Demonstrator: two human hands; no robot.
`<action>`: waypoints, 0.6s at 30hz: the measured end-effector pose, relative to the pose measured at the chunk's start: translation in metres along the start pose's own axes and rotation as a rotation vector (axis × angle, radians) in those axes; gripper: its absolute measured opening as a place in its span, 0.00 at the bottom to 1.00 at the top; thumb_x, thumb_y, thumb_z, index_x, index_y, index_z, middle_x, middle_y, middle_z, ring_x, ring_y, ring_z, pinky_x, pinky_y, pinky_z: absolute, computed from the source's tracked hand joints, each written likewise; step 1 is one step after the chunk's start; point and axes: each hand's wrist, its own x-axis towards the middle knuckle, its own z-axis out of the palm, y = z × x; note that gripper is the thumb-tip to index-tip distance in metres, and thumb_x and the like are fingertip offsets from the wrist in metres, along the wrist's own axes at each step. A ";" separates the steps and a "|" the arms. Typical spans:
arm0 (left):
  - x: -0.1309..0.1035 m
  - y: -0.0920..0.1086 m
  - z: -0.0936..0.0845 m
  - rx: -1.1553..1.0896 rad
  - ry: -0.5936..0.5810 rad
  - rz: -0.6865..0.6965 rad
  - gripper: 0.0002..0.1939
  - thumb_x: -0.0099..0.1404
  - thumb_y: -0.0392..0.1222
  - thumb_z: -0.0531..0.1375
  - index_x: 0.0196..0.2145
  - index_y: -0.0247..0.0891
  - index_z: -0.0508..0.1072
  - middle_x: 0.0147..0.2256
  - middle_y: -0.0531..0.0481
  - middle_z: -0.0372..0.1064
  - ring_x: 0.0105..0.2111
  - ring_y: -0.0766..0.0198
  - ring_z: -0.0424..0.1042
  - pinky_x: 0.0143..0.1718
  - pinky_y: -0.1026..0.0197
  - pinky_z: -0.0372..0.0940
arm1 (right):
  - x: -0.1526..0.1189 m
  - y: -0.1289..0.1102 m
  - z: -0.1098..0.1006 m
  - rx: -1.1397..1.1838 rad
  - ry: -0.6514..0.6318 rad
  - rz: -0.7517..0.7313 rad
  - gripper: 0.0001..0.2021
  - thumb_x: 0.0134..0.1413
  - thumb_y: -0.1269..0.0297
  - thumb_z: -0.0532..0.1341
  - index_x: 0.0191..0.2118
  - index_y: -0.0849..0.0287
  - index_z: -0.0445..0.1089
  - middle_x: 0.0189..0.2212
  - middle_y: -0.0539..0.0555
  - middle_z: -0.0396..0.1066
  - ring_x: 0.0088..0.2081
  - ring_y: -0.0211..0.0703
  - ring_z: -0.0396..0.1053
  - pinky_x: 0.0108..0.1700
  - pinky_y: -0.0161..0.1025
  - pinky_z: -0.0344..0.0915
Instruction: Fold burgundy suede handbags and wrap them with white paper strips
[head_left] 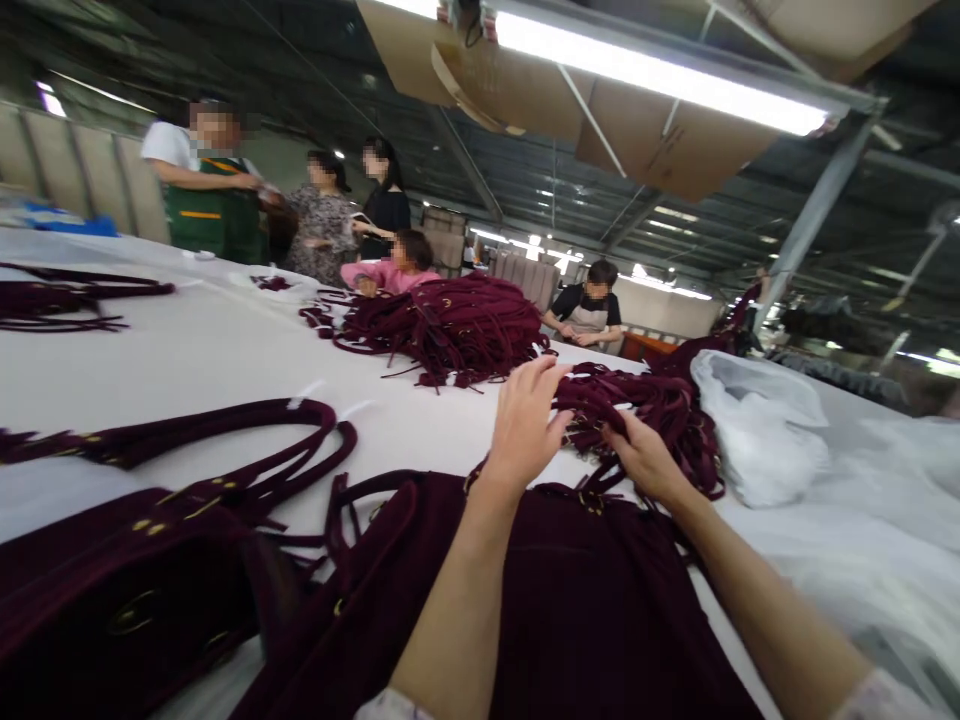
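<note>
The left hand (pixel 529 420) is raised, fingers loosely spread; whether it touches the maroon strap (pixel 589 402) is unclear. The right hand (pixel 645 455) pinches that strap, its grip partly hidden. Below them, a maroon bag (pixel 592 600) lies toward the tabletop's (pixel 225 350) near edge, cut off at the bottom. Left of it, a second bag (pixel 150 510) gapes, its inside too dark to read. A strap pile (pixel 472 325) sits toward the far edge; crumpled plastic (pixel 757 430) lies by the right edge.
</note>
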 end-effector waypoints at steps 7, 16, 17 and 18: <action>0.015 -0.026 0.025 -0.128 -0.374 -0.005 0.18 0.66 0.48 0.49 0.52 0.45 0.67 0.47 0.54 0.71 0.46 0.59 0.69 0.50 0.60 0.60 | -0.009 -0.008 -0.016 -0.096 -0.030 0.005 0.09 0.60 0.61 0.54 0.43 0.56 0.65 0.35 0.49 0.69 0.37 0.40 0.65 0.41 0.36 0.61; 0.019 -0.021 0.016 -0.059 -0.400 -0.065 0.20 0.69 0.53 0.46 0.44 0.39 0.69 0.39 0.56 0.71 0.36 0.66 0.64 0.42 0.67 0.58 | -0.093 0.062 -0.220 -0.281 -0.284 0.758 0.10 0.56 0.65 0.57 0.30 0.64 0.72 0.28 0.56 0.74 0.30 0.40 0.71 0.34 0.36 0.68; 0.020 -0.018 0.016 -0.043 -0.410 -0.065 0.19 0.68 0.52 0.47 0.44 0.39 0.69 0.39 0.56 0.71 0.35 0.66 0.64 0.42 0.67 0.58 | -0.116 0.078 -0.244 -0.334 -0.297 0.880 0.09 0.52 0.67 0.59 0.25 0.66 0.71 0.22 0.57 0.72 0.25 0.41 0.70 0.30 0.37 0.68; 0.021 -0.015 0.016 -0.025 -0.413 -0.068 0.18 0.68 0.52 0.47 0.43 0.38 0.69 0.38 0.56 0.71 0.35 0.65 0.64 0.41 0.67 0.57 | -0.140 0.094 -0.264 -0.380 -0.312 0.990 0.09 0.49 0.69 0.61 0.21 0.66 0.69 0.19 0.57 0.70 0.21 0.42 0.69 0.27 0.39 0.68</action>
